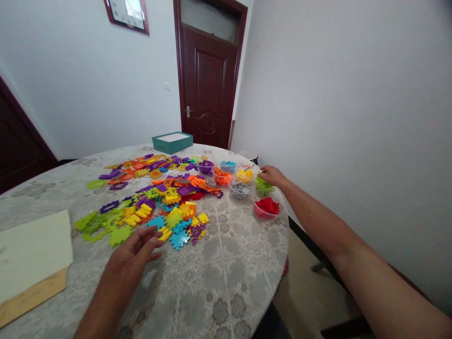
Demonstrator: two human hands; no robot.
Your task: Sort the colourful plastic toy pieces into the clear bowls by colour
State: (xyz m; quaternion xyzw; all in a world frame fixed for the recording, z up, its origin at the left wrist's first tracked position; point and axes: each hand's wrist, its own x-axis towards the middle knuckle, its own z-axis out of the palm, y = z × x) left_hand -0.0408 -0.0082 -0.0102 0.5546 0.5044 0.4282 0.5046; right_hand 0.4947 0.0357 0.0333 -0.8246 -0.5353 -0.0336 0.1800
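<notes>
My left hand (pixel 139 247) hovers at the near edge of a spread of colourful plastic interlocking pieces, its fingers loosely bent and apart. Closest to its fingertips is a yellow piece (pixel 165 234); whether they touch it I cannot tell. Beside that lie blue notched pieces (pixel 180 238) and a green one (pixel 120 235). Stretched far to the right, my right hand (pixel 273 176) is at the rim of a clear bowl of green pieces (pixel 264 186). Its fingers are drawn together, and anything between them is too small to make out.
More clear bowls hold sorted pieces: red (pixel 267 207), grey (pixel 242 189), yellow (pixel 245 175), orange (pixel 222 176), blue (pixel 228 165) and purple (pixel 205 166). A teal box (pixel 172 143) stands at the back. Pale sheet (pixel 35 249) and brown board (pixel 35 294) lie left on the round table (pixel 197 292).
</notes>
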